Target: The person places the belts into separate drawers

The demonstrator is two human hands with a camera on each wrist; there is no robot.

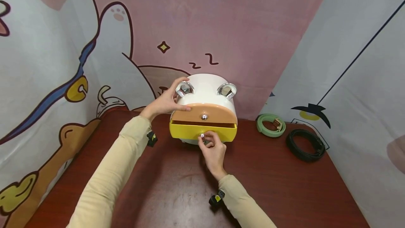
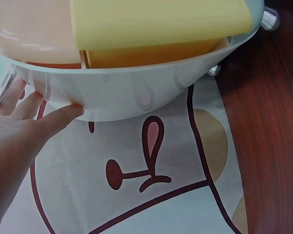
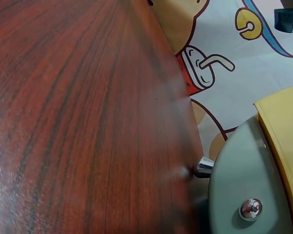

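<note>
A white cabinet (image 1: 207, 89) with rounded sides and two silver eye-like rings stands at the back of the table. Its yellow drawer (image 1: 186, 131) juts out below a closed orange drawer (image 1: 218, 112); a grey-green drawer (image 3: 244, 180) shows underneath. With thumb and index finger my right hand (image 1: 213, 152) pinches the yellow drawer's small silver knob (image 1: 202, 135); that hand is out of its own wrist view. My left hand (image 1: 166, 101) rests against the cabinet's upper left side, thumb extended toward the front. Up close, its fingertips (image 2: 77, 110) press on the white shell.
A rolled green belt (image 1: 262, 128) and a rolled black belt (image 1: 294, 149) lie to the right on the brown wooden table (image 1: 177, 192). Behind the cabinet hangs a printed cloth (image 1: 253, 27) with cartoon figures. Short silver feet (image 3: 204, 167) support the cabinet.
</note>
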